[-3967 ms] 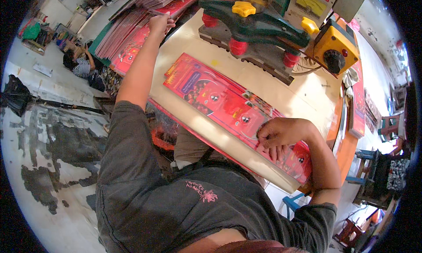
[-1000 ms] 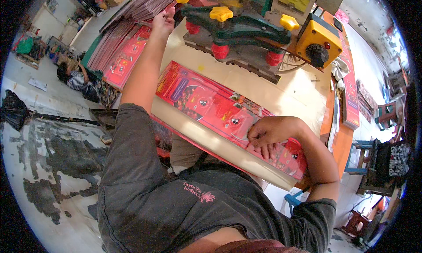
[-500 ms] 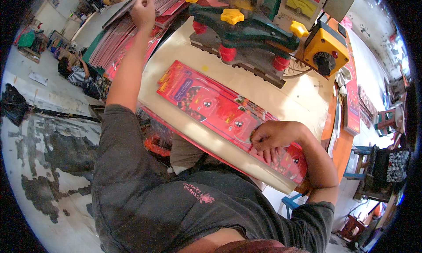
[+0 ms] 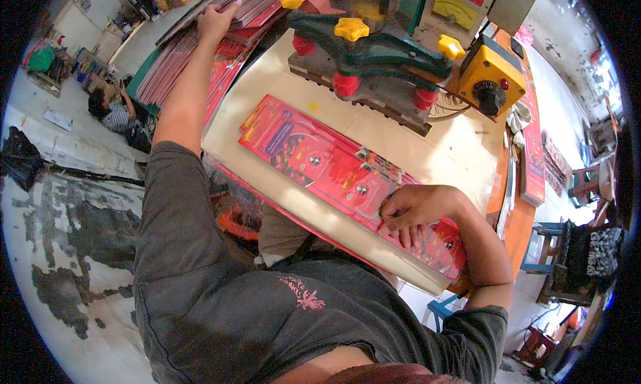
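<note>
My left hand [image 4: 219, 23] reaches to the far left and touches the large fanned stack of printed cards [image 4: 163, 77], its thumb apart from the fingers. Whether it pinches a single card is hidden. My right hand [image 4: 420, 214] rests on the right part of a long red printed card sheet [image 4: 320, 158], fingers bent and slightly apart. Clear, shiny plastic shows over the red sheet. Beneath it lies a cream-coloured board [image 4: 307, 207] at the table's near edge.
Beyond the sheet stands a press with a dark green frame [image 4: 394, 43] and yellow star knobs [image 4: 352, 29]. A yellow control box [image 4: 493, 77] with a black dial sits at its right. Another person [image 4: 113, 110] sits at the far left.
My left hand has come down slightly onto the card stack, its thumb and fingers moving apart. My right hand has stayed on the red sheet.
</note>
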`<control>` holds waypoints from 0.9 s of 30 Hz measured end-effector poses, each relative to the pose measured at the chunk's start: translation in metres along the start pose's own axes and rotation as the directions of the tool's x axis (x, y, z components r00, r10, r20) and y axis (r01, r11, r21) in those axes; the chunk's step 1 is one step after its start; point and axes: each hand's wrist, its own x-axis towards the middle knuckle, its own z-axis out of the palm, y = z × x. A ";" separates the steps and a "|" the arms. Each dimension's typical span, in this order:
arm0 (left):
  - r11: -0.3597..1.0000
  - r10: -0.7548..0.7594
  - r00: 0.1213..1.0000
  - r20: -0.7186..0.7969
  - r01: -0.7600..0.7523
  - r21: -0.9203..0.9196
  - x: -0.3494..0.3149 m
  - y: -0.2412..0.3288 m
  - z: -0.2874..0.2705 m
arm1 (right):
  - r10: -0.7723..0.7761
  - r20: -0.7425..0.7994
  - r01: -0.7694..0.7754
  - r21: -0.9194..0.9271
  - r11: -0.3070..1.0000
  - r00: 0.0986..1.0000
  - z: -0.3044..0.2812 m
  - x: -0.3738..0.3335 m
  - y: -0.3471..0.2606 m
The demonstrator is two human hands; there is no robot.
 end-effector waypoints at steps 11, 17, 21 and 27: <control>0.999 -0.005 1.000 -0.021 0.006 0.046 0.010 0.014 0.003 | -0.013 0.012 0.013 0.024 1.000 1.000 -0.001 -0.001 0.003; 0.997 0.038 0.999 -0.026 -0.036 0.064 0.021 0.007 -0.011 | -0.020 0.004 0.020 0.011 1.000 1.000 0.001 -0.001 -0.002; 0.996 0.075 0.997 0.026 -0.076 0.047 0.016 0.014 -0.009 | -0.023 0.013 0.023 0.050 0.998 1.000 -0.001 -0.001 0.001; 0.992 0.109 0.993 0.042 -0.112 0.056 0.019 0.008 -0.019 | 0.000 0.011 0.000 0.013 1.000 1.000 0.000 0.000 -0.001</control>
